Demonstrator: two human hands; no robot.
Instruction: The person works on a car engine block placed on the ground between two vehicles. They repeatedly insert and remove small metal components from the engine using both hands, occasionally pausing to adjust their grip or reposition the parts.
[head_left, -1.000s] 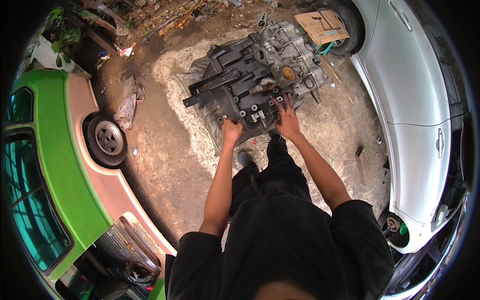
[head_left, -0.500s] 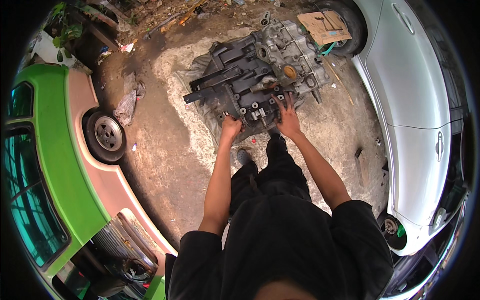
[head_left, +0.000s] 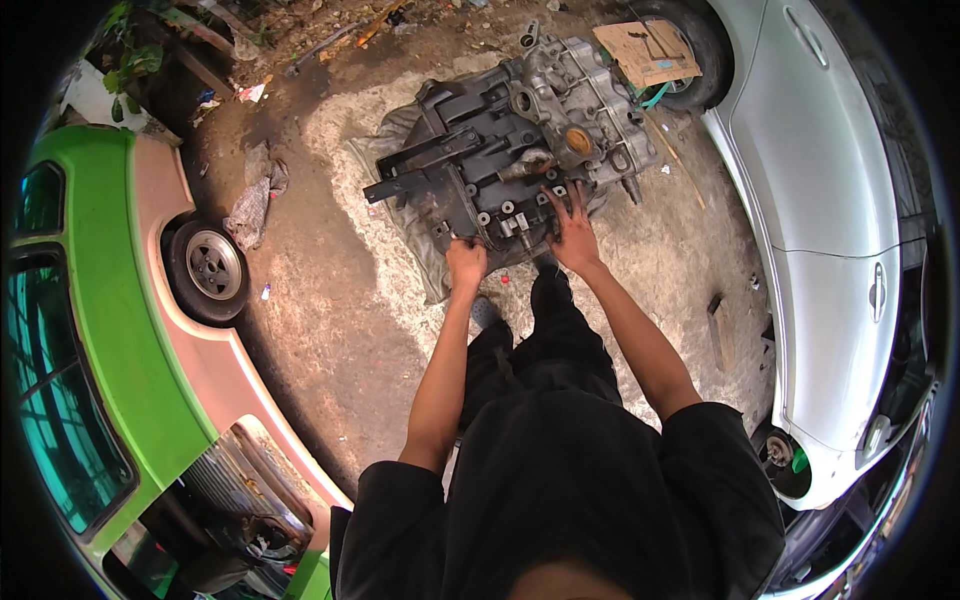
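A car engine lies on the ground before me, its left portion black with bracket-like parts and its right portion a grey metal casting. At the near left edge of the black part is my left hand, its fingers curled closed; what they grip, if anything, is hidden. My right hand rests on the near edge with its fingers spread, close to some round metal bushings. Between my hands sits a small metal fitting. A crumpled grey sheet lies under the engine.
A green and pink vehicle stands at my left, a silver car at my right. Cardboard with dark tools leans by the silver car's tyre. A crumpled rag and a wooden piece lie on the ground.
My left hand has turned and shifted slightly at the engine's edge, with its back now more upward. The right hand stays spread in place.
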